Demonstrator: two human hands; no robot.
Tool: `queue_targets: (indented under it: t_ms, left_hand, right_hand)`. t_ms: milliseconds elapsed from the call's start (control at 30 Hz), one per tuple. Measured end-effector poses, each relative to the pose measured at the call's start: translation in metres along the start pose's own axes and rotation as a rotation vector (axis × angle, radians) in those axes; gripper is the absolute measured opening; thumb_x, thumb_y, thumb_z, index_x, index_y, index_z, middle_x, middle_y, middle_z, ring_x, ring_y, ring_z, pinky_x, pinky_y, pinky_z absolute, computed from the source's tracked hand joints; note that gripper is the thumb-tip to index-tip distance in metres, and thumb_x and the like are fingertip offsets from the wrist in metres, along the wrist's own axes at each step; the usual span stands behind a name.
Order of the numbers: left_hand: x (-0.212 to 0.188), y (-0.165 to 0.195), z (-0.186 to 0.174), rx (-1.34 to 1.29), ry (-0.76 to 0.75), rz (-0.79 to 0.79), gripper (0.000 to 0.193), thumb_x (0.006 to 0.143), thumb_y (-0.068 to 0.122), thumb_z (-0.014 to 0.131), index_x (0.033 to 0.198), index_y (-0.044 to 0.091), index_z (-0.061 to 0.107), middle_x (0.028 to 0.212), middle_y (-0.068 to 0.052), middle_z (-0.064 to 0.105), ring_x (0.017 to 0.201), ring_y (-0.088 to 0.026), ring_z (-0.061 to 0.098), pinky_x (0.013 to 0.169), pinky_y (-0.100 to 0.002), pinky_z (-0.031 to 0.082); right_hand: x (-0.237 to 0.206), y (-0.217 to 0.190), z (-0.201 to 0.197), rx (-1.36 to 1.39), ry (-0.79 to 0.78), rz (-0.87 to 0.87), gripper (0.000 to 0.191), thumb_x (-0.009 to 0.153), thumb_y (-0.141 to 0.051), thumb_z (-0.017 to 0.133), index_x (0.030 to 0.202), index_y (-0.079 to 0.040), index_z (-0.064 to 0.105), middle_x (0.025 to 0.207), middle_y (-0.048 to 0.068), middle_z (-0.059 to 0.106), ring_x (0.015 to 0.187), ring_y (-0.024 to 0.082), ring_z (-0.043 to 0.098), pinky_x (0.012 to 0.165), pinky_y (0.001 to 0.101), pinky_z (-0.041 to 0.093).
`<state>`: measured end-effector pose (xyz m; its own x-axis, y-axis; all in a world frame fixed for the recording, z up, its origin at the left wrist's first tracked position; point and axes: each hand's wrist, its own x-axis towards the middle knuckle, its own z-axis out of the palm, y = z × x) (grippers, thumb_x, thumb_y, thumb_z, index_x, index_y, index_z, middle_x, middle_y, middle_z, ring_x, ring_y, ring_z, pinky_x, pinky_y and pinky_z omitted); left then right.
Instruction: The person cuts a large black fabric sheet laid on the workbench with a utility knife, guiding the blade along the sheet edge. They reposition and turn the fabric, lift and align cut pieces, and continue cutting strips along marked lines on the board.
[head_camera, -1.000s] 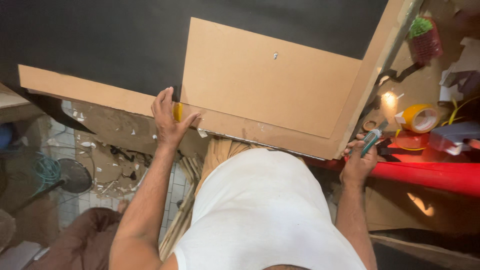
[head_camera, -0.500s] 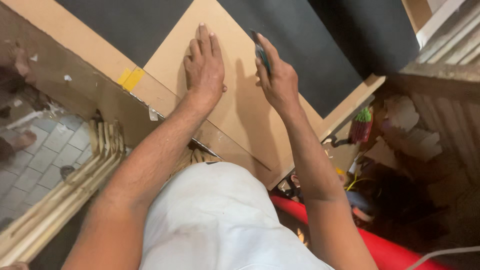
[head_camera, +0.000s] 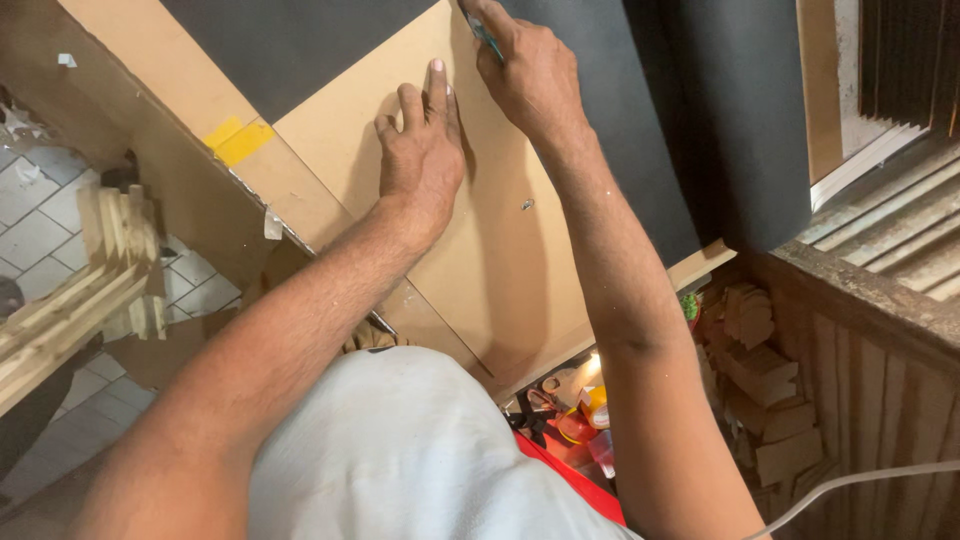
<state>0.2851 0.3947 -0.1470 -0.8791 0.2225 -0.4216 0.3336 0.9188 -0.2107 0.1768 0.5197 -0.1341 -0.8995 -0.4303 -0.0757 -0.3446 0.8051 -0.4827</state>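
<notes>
I find the brown board (head_camera: 480, 250) lying flat over the black sheet (head_camera: 700, 120); my left hand (head_camera: 422, 160) is spread flat on it, and my right hand (head_camera: 530, 75) pinches a small green-handled cutter (head_camera: 484, 32) at its upper edge. My judgement: keep the left fingers clear of the blade line and maintain firm pressure so the board cannot slip.

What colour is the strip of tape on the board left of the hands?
Yellow tape, clearest in the head view.
</notes>
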Motion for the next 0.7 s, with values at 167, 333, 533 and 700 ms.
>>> queue_targets:
  t_ms: [167, 333, 533, 700]
  left_hand:
    - [0.001, -0.003, -0.006, 0.064, -0.084, 0.079, 0.104, 0.064, 0.03, 0.085, 0.154, 0.0, 0.043, 0.164, -0.026, 0.022, 0.12, -0.034, 0.044, 0.084, -0.04, 0.054]
    - [0.003, 0.003, -0.001, 0.045, -0.048, 0.026, 0.103, 0.068, 0.03, 0.086, 0.156, 0.002, 0.041, 0.165, -0.023, 0.02, 0.126, -0.036, 0.043, 0.086, -0.043, 0.055]
    - [0.005, 0.013, 0.009, 0.03, -0.038, 0.011, 0.102, 0.071, 0.03, 0.085, 0.157, 0.001, 0.039, 0.166, -0.023, 0.017, 0.13, -0.038, 0.041, 0.088, -0.044, 0.055]
    - [0.006, 0.015, 0.011, 0.05, -0.023, 0.038, 0.102, 0.071, 0.029, 0.085, 0.156, -0.001, 0.039, 0.165, -0.026, 0.018, 0.128, -0.041, 0.042, 0.084, -0.046, 0.057]
  right_hand:
    - [0.001, 0.004, 0.003, 0.042, 0.001, -0.011, 0.044, 0.095, -0.014, 0.067, 0.139, -0.023, 0.063, 0.09, 0.01, 0.076, 0.076, 0.028, 0.075, 0.064, 0.0418, 0.059]
    - [0.001, 0.013, 0.009, 0.022, -0.025, 0.034, 0.036, 0.098, -0.017, 0.068, 0.134, -0.022, 0.067, 0.094, 0.01, 0.077, 0.079, 0.029, 0.075, 0.068, 0.0428, 0.059]
    - [-0.025, 0.028, 0.001, 0.164, -0.066, 0.048, 0.043, 0.095, -0.013, 0.068, 0.137, -0.02, 0.066, 0.105, 0.011, 0.078, 0.092, 0.032, 0.074, 0.08, 0.044, 0.058]
    - [-0.092, 0.046, -0.007, 0.112, -0.117, 0.087, 0.047, 0.095, -0.011, 0.068, 0.141, -0.022, 0.062, 0.106, 0.011, 0.076, 0.097, 0.031, 0.073, 0.081, 0.0433, 0.058]
